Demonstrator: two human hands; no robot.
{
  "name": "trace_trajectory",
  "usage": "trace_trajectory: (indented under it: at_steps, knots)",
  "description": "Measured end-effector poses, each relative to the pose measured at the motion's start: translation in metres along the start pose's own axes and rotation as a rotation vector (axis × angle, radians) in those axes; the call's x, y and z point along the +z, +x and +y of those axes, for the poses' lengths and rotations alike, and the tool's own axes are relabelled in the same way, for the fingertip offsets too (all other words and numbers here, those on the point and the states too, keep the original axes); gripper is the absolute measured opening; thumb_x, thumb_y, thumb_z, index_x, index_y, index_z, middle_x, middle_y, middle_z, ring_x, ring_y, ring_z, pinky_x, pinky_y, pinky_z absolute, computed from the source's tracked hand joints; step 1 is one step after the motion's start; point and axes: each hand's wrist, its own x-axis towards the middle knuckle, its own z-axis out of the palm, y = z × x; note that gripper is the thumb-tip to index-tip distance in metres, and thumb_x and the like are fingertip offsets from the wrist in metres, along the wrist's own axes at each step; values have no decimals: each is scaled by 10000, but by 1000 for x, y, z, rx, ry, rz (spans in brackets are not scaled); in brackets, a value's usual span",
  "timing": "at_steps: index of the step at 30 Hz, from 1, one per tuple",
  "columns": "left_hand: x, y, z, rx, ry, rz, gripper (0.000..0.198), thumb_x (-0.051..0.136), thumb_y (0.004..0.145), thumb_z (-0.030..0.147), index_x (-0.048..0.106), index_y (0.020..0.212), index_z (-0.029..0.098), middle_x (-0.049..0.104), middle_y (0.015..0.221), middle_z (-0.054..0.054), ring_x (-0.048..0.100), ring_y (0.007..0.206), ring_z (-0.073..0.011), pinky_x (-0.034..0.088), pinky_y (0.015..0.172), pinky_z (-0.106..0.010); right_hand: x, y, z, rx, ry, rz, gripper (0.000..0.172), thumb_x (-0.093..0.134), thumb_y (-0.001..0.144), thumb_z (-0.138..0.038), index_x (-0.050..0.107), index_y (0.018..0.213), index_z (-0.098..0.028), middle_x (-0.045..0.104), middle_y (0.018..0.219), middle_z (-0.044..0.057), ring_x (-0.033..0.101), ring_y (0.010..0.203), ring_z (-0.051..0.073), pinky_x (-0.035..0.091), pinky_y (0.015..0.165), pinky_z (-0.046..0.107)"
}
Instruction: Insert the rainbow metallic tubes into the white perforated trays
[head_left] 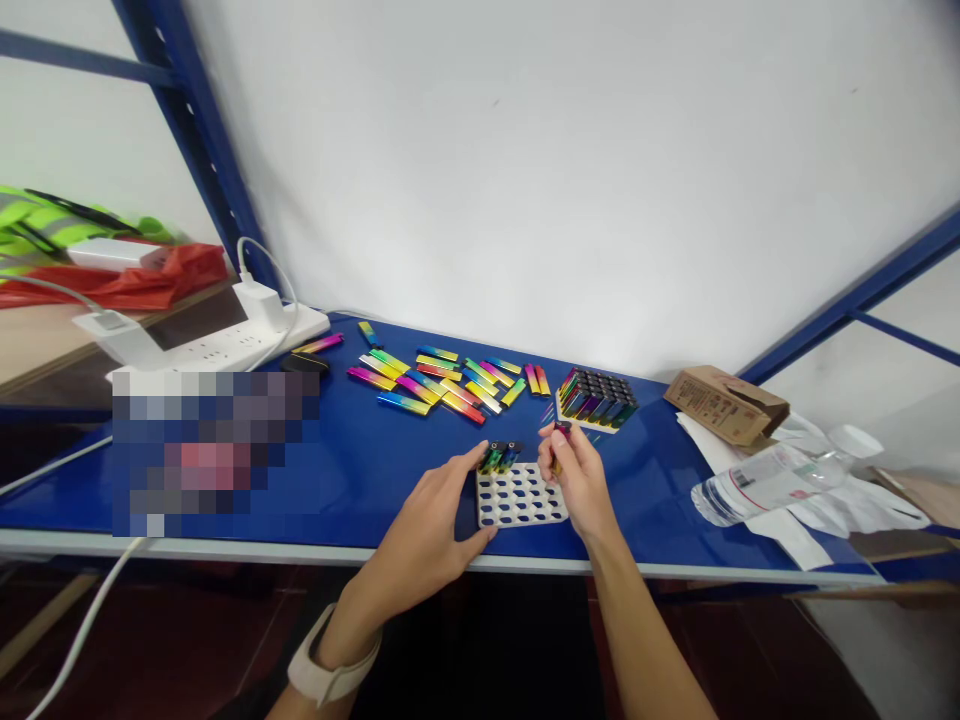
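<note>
My right hand [576, 482] is nearly closed, pinching a slim rainbow tube [561, 432] between thumb and fingertips. The tube's long axis tilts close to upright, dark end on top, and it sits just above the right side of a white holed rack [529, 510], nearer that hand than my left. My left hand [424, 535] lies open with its fingers spread against the rack's left edge, and I can't see it gripping anything. Its fingertips are just beside a small group of tubes [499, 458] standing at the rack's back edge. Farther along the blue counter [660, 500], loose tubes [427, 385] lie at mixed angles, and a full rack of tubes [598, 398] stands ahead to the right. Beyond those are a power strip [217, 345] and a cardboard box [726, 405].
</note>
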Motion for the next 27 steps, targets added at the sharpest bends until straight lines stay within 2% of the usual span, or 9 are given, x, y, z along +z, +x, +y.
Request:
trace_trajectory:
  at_steps: [4,9,12,16,23,27]
  knots:
    - [0,0,0,-11,4,-9,843,651,954,359,147,1629,346,424,1588,-40,432,1430,-264,381,1183,-443,0,0,1,21,35,-16,641,342,1037,-674,677,853,-158,451,648,17,417,589,135,340,581,289]
    - [0,0,1,-8,-11,-7,828,648,953,361,164,1624,358,417,1595,-30,423,1441,-261,370,1194,-443,5,-1,0,-5,-28,5,668,353,1035,-665,498,599,-181,394,581,15,430,563,140,338,603,301]
    - [-1,0,1,-3,-14,-1,827,650,951,355,170,1625,350,426,1589,-42,432,1435,-268,376,1188,-448,8,0,-1,19,34,-2,662,356,1026,-671,417,575,-190,315,555,-9,381,503,122,302,552,290]
    - [0,-1,0,-1,-8,3,836,651,949,351,158,1625,358,409,1602,-32,417,1449,-261,366,1199,-451,9,0,3,104,65,22,584,392,1014,-592,378,584,-196,254,536,-34,200,451,90,139,474,273]
    - [0,0,0,7,-5,8,841,658,948,341,159,1624,352,410,1602,-30,424,1446,-250,366,1203,-437,10,-3,1,97,-17,103,505,334,1031,-467,372,597,-212,290,504,-25,233,427,102,153,449,269]
    - [0,0,0,14,-11,14,833,660,946,337,181,1628,326,425,1590,-59,434,1439,-275,377,1191,-452,10,-2,-3,112,31,98,536,363,1020,-536,380,596,-209,223,521,-40,176,435,94,120,442,262]
